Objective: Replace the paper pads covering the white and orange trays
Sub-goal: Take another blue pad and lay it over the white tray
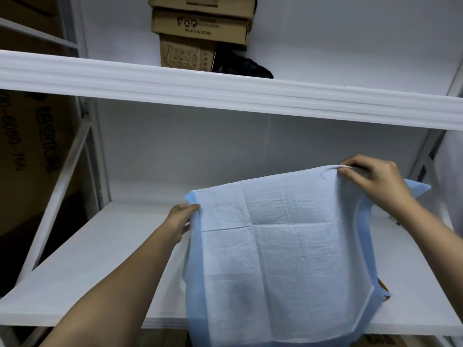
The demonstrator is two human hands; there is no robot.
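A large paper pad (275,251), white with a light blue border, hangs spread in front of the lower shelf. My left hand (181,219) pinches its upper left corner. My right hand (373,181) pinches its upper right corner, held higher than the left. The pad's lower edge drops below the shelf front. A small orange patch (383,288), perhaps the orange tray, peeks out behind the pad's right edge. The white tray is not visible.
The white lower shelf (100,271) stretches to the left of the pad. An upper white shelf (225,91) carries stacked cardboard boxes (200,28) and a black bag (243,67). A big cardboard carton (27,146) stands behind the left frame post.
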